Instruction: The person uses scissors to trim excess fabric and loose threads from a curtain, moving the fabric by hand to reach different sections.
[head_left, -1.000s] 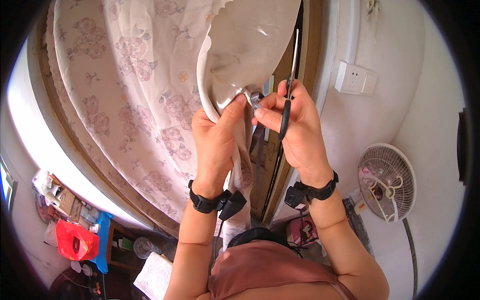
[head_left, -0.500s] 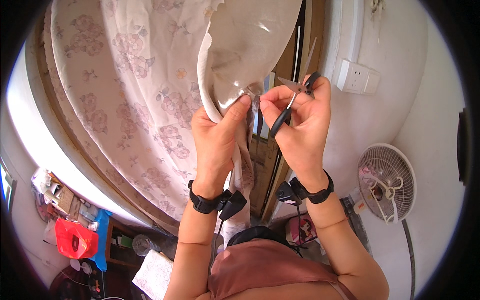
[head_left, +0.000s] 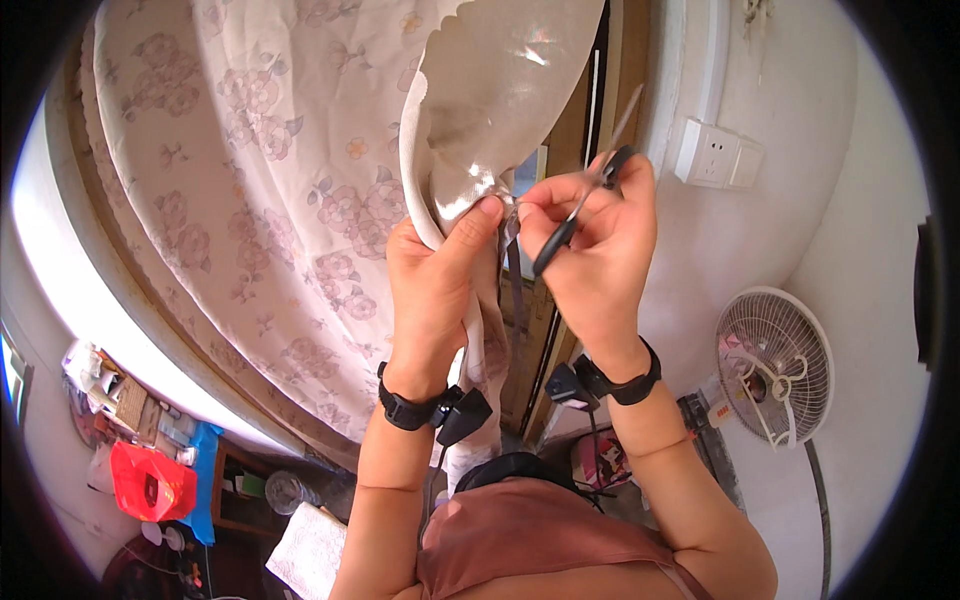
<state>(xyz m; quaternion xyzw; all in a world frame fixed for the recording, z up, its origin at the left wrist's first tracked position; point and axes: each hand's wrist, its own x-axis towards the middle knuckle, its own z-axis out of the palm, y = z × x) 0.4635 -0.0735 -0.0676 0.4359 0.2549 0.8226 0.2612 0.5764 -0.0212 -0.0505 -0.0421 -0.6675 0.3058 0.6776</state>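
Note:
My left hand (head_left: 432,290) is closed on the edge of a pale floral curtain (head_left: 255,200), thumb on top of the fold. The curtain's shiny beige backing (head_left: 500,100) curls over above that thumb. My right hand (head_left: 605,265) pinches at the same edge with thumb and forefinger, close to the left thumb. Black-handled scissors (head_left: 555,247) hang in my right hand, their blades pointing up and away from the cloth. A dark narrow strip (head_left: 516,290) dangles below the pinching fingertips; how it joins the curtain is too small to tell.
A white fan (head_left: 772,370) stands at right, below a wall socket (head_left: 712,152). Behind the curtain runs a wooden frame (head_left: 540,350). At lower left, a red plastic bag (head_left: 152,480) and several small items crowd a shelf with a blue cover (head_left: 205,480).
My right hand has shifted slightly left and down, and the scissors have turned in it. The curtain edge by my left thumb has moved a little. The dark strip now hangs straighter.

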